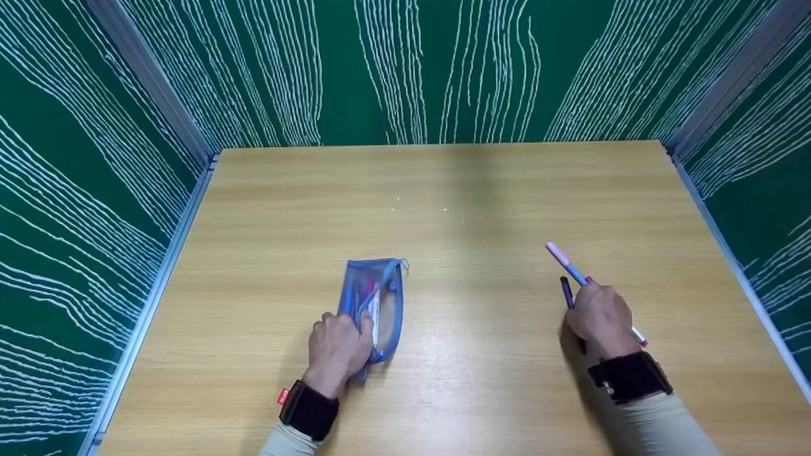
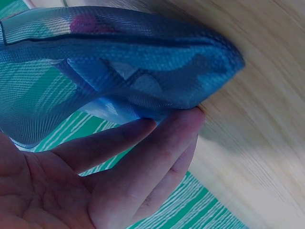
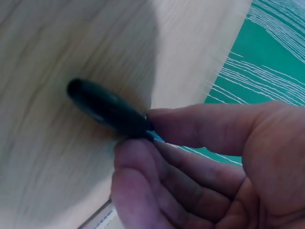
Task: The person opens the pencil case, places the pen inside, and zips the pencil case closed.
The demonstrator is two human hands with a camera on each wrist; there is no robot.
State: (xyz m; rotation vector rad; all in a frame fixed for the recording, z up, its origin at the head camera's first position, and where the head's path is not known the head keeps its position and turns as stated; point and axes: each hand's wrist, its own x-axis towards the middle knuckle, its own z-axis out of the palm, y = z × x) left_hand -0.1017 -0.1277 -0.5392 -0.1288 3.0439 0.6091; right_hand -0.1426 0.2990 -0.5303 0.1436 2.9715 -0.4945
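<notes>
The left hand [image 1: 338, 342] grips the blue mesh pouch [image 1: 390, 326] by its near part on the bench [image 1: 476, 320], thumb over it, fingers against its side. Well right of the pouch, the right hand [image 1: 601, 315] pinches a dark-capped pen [image 1: 567, 292] between thumb and fingertips, beside a pink-and-blue pen [image 1: 565, 261] and a pink-tipped pen [image 1: 639, 336]. So slight a pinch could let the dark-capped pen swivel, a careless brush could roll its neighbours farther from the pouch, and too hard a left squeeze could crumple the pouch
</notes>
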